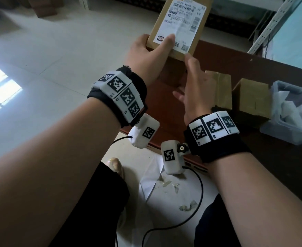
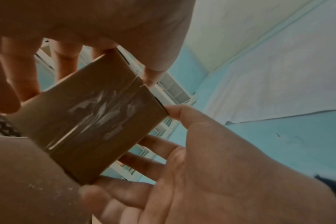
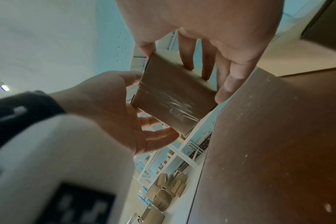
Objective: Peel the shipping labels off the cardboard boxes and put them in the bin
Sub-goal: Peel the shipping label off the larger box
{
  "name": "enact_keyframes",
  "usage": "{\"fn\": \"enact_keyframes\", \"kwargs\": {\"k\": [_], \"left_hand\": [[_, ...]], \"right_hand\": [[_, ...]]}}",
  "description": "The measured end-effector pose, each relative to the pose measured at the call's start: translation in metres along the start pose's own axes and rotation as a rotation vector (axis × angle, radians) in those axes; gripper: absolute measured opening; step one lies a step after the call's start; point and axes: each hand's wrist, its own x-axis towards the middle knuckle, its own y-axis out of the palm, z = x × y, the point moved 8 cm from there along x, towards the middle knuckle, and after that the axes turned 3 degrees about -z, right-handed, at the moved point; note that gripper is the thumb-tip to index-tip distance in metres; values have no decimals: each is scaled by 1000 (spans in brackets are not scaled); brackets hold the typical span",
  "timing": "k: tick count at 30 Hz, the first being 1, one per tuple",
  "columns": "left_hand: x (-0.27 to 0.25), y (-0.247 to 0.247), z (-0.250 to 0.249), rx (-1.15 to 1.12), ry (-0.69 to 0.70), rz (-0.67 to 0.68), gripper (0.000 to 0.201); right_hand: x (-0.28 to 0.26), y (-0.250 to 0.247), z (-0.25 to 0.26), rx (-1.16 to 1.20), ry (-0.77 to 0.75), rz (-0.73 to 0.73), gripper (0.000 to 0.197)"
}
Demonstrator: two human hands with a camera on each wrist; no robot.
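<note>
1. Flat brown cardboard box held up in the upper middle of the head frame, above the far edge of the dark brown worktop.
2. White printed shipping label stuck flat across the box's upward face, barcodes toward the top of the frame.
3. Left hand gripping the box's lower left corner, thumb pressed on the label's lower edge, fingers curled beneath.
4. Right hand just below the box's lower right corner, fingers loosely spread, one fingertip touching the box's corner; not clamped round anything.
5. In the left wrist frame, underside of the box at centre, crossed by clear wrinkled tape, left fingers behind it at upper left, right hand open at lower right.
6. In the right wrist frame, same underside in the middle, right fingers along its upper right edge.
7. Two plain brown cardboard boxes resting at the right of the head frame.
8. Translucent plastic bin at the right edge, white crumpled paper inside.
9. Pale tiled floor across the left of the frame.
</note>
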Motion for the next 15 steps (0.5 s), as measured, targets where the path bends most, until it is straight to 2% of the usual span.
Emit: {"fn": "enact_keyframes", "kwargs": {"k": [4,9,12,15], "left_hand": [[-12,14,-17,-69,115,76,31],[-22,31,-30,-80,175,103,39],[-28,44,-35,-84,198,124,38],[-35,59,-38,-88,202,173,43]], "right_hand": [[-2,-23,13,40,-74,-45,25],[-4,-46,21,66,-101,-70,19],[-4,-60,20,137,-53,-81,31],[-2,-76,21,155,-80,-90,40]]}}
